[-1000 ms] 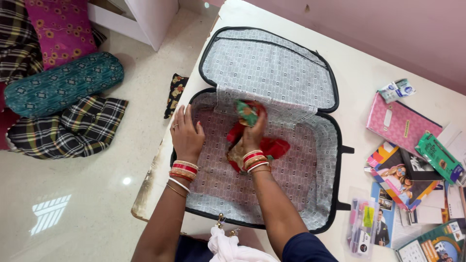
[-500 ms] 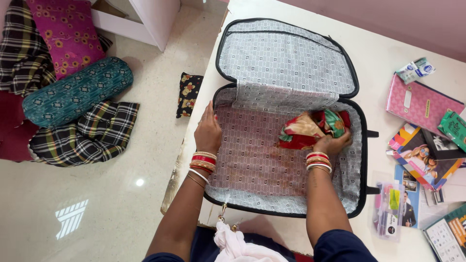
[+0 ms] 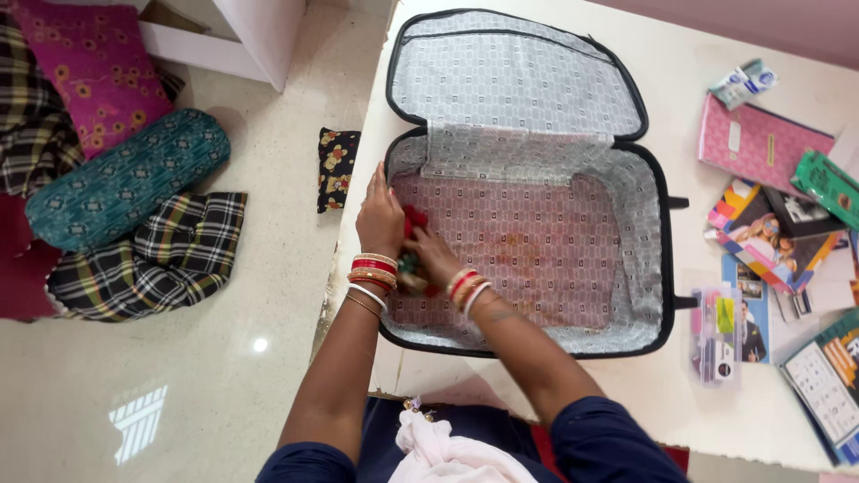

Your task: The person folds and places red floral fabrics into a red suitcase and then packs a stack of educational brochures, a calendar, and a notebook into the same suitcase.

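While the open suitcase (image 3: 528,233) lies flat on the white counter (image 3: 662,394), both hands are down at its near left corner, close together. The left hand (image 3: 380,219) sits against the left wall of the case, fingers curled over a small red cloth bundle (image 3: 414,224). The right hand (image 3: 436,255) comes in from the right and closes on the same bundle from the other side, so the two hands press it between them; a bit of green shows at the bundle's near edge. Red and gold bangles ring both wrists. The bundle rests on the pinkish patterned lining of the case floor, hard up by the left wall, and the rest of that floor lies bare to the right. The lid stands back at the far side, its grey patterned lining facing up.

Over on the right of the counter, well apart from the hands, lie a pink folder (image 3: 756,143), a stack of colourful books (image 3: 769,237), a green packet (image 3: 828,183) and a clear pouch (image 3: 716,335) just beside the case's right edge. Down on the floor at left sit a teal bolster (image 3: 125,183), a pink flowered cushion (image 3: 94,67) and a folded checked cloth (image 3: 157,255). A small dark flowered cloth (image 3: 337,165) lies by the counter's left edge.
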